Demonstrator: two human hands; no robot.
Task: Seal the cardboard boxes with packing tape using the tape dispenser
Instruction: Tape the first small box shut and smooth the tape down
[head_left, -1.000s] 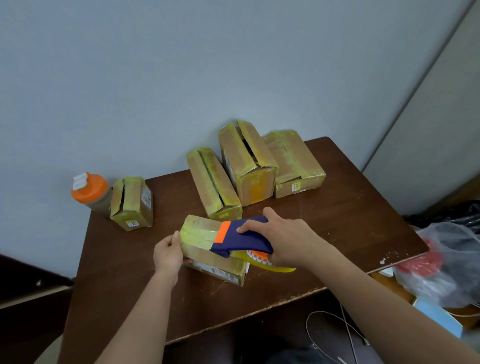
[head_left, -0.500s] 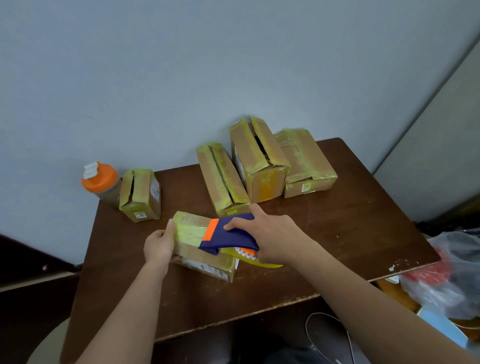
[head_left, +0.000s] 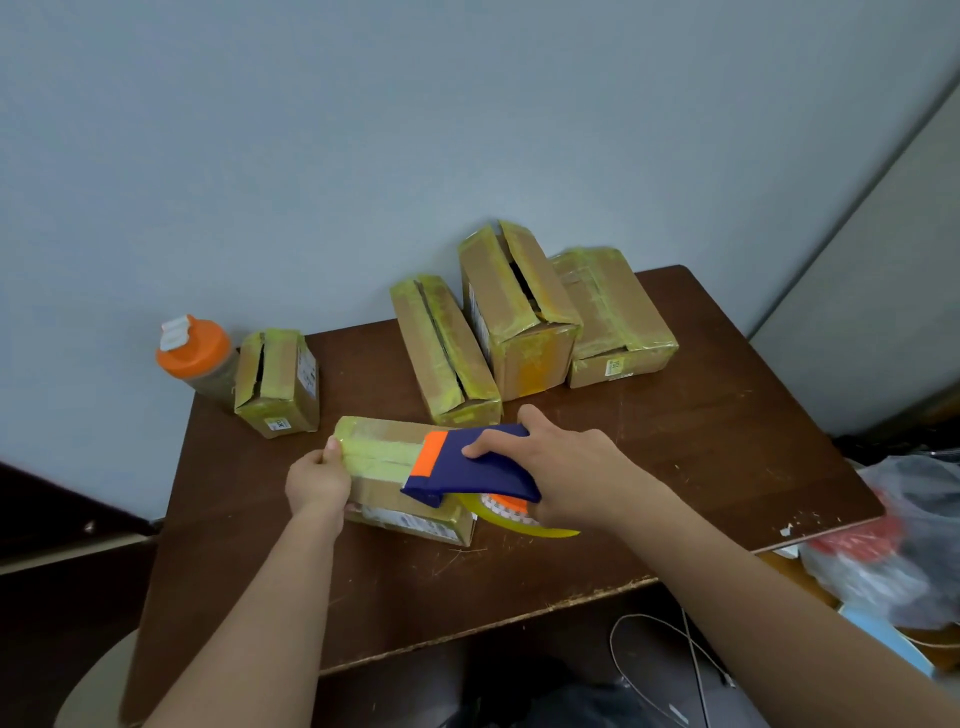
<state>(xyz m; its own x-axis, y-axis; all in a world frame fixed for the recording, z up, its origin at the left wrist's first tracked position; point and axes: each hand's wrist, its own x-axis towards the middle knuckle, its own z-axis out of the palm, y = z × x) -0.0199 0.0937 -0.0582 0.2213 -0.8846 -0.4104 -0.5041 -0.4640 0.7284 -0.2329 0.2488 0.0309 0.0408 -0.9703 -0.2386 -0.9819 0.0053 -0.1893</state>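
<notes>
A small cardboard box (head_left: 387, 506) edged with yellow-green tape lies on the brown table (head_left: 675, 467) in front of me. My left hand (head_left: 317, 480) grips its left end, thumb on top. My right hand (head_left: 566, 467) holds a navy and orange tape dispenser (head_left: 467, 467) on the box's top, toward its right end. The yellowish tape roll (head_left: 514, 517) shows under my right palm. Three boxes stand at the back: one (head_left: 444, 351) with its seam slightly apart, a taller one (head_left: 519, 312) with its flaps gaping, and a closed one (head_left: 613, 317).
A smaller box (head_left: 278, 382) with a gaping top seam stands at the back left, beside an orange-lidded bottle (head_left: 195, 356). A plastic bag (head_left: 898, 540) lies off the table's right edge. Cables (head_left: 675, 654) hang below the front edge. A wall runs directly behind the table.
The dispenser has stayed at about the same place on the box, and my left hand has kept its grip on the box's left end. The camera view has shifted a little.
</notes>
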